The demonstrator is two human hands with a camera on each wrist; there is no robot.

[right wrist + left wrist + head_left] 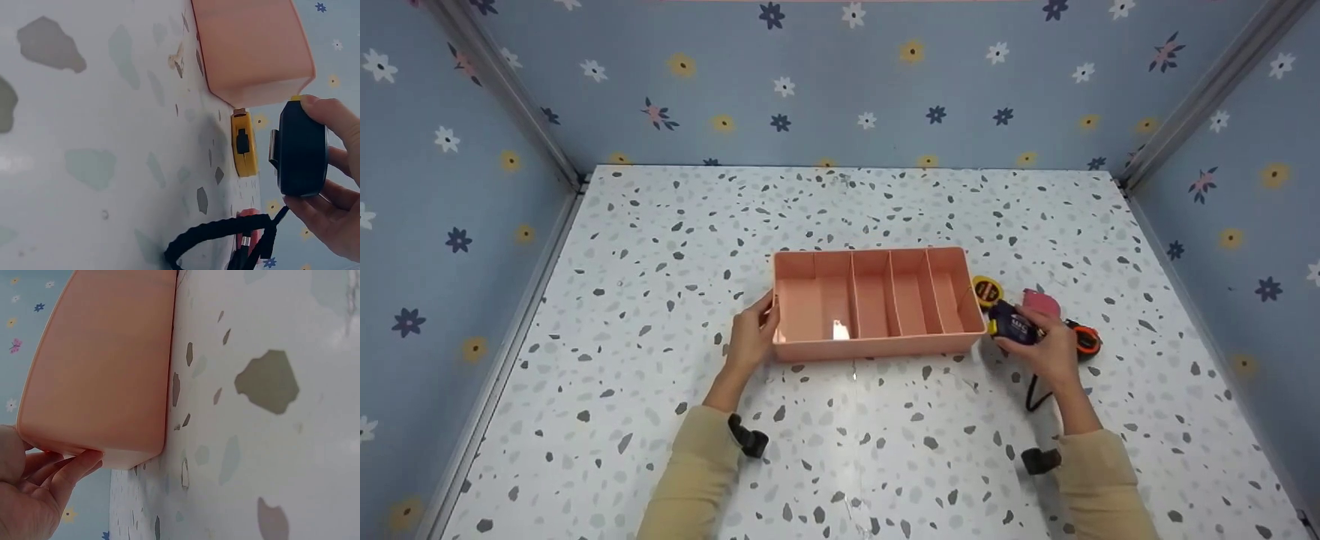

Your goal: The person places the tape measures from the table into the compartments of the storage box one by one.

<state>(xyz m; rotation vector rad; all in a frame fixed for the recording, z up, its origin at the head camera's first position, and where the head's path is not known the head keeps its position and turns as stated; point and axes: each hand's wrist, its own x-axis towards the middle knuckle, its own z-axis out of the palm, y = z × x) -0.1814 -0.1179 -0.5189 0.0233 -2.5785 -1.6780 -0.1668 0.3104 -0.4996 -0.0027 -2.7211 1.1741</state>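
Observation:
A pink divided box [877,349] stands on the speckled table, its compartments bare inside. My left hand [751,330] holds the box's left end, fingertips against its end wall [90,433]. In my right hand [1054,352] is a dark blue tape measure [1014,324], gripped by its edges above the table beside the box's right end. The right wrist view shows the tape measure [304,152] with its metal clip facing the table and a black wrist strap [219,225] hanging from it. A yellow tape measure [987,291] lies close to the box's right end.
A pink tape measure [1041,303] and an orange-and-black tape measure [1086,340] lie on the table around my right hand. Flower-patterned panels [840,90] wall the table [840,210] at the back and both sides.

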